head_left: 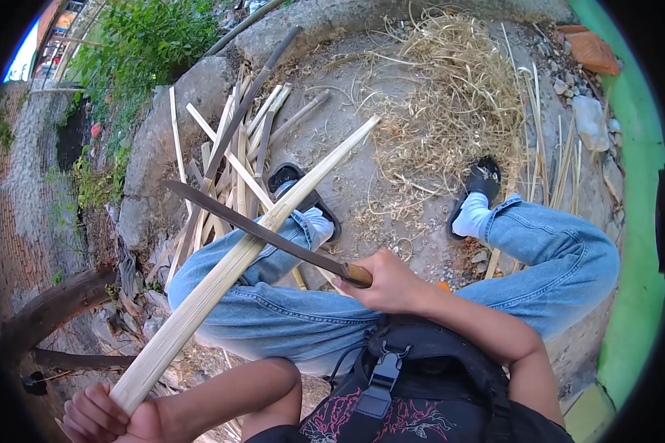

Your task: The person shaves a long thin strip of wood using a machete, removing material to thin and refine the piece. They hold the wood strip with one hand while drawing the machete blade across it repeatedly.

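My left hand (111,415), at the lower left, is wrapped round the near end of a long pale split bamboo strip (199,295). The strip slants up and away to the right across my left leg, its far tip over the ground between my feet. In my right hand (383,280), closed on a short wooden handle, is a machete (273,238) with a long dark blade. Its blade lies across the strip near the strip's middle and points to the upper left. Whether the edge bites into the strip cannot be made out.
Several split bamboo pieces (244,173) lie piled beyond my left foot. A heap of curly shavings (458,96) spreads past my right foot. Thin strips (565,166) lie along the green wall (635,244) at right. A low concrete edge (174,136) and green plants (151,37) stand at left.
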`<action>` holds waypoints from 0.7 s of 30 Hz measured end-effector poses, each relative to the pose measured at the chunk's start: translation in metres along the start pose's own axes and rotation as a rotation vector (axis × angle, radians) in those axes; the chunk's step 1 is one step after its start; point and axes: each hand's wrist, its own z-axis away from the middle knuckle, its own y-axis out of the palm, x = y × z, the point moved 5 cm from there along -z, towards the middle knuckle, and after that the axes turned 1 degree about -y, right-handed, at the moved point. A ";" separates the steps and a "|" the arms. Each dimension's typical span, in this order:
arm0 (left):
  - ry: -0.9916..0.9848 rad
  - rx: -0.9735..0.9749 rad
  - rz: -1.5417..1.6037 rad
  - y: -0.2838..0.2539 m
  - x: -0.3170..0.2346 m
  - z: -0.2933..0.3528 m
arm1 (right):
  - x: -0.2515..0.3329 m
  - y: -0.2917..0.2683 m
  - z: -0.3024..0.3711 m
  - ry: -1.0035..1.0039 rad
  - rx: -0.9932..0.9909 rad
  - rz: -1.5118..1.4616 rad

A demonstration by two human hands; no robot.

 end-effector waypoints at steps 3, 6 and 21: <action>0.116 0.060 -0.004 0.015 0.003 0.005 | 0.007 -0.004 0.002 -0.062 -0.045 0.143; 0.167 -0.033 -0.060 0.013 0.002 0.008 | 0.011 -0.015 0.002 -0.217 -0.161 0.310; 0.142 0.007 0.037 0.025 -0.002 0.013 | 0.016 -0.014 -0.004 -0.190 -0.104 0.401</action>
